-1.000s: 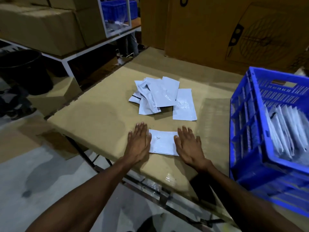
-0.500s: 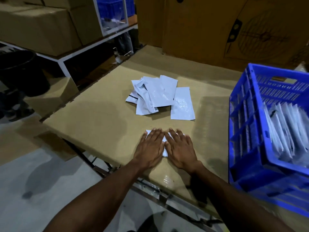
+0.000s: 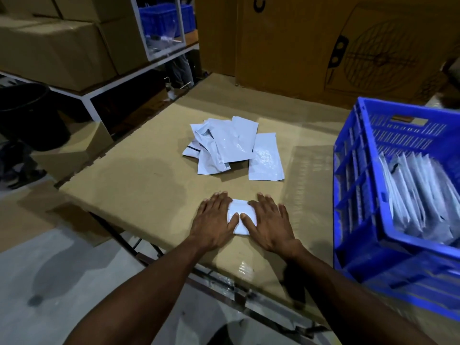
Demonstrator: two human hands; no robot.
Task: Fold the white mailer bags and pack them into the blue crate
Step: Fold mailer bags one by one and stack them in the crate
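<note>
- At the near edge of the cardboard-covered table point(image 3: 139, 185), both hands are lying flat on one folded mailer bag point(image 3: 241, 215) — nothing is being gripped, the fingers are straight and pressing down.
- The left hand point(image 3: 214, 221) is covering the bag's left side and the right hand point(image 3: 267, 224) its right, thumbs nearly meeting on the white plastic — likely to be flattening the fold so it is not springing open.
- The bag is showing as a small, smooth white rectangle between the palms.
- Farther back, a loose pile of unfolded bags point(image 3: 225, 145) is waiting, glossy and overlapping.
- To the right, the blue crate point(image 3: 358, 185) is holding folded bags standing on edge in a row, close enough for a short carry.
</note>
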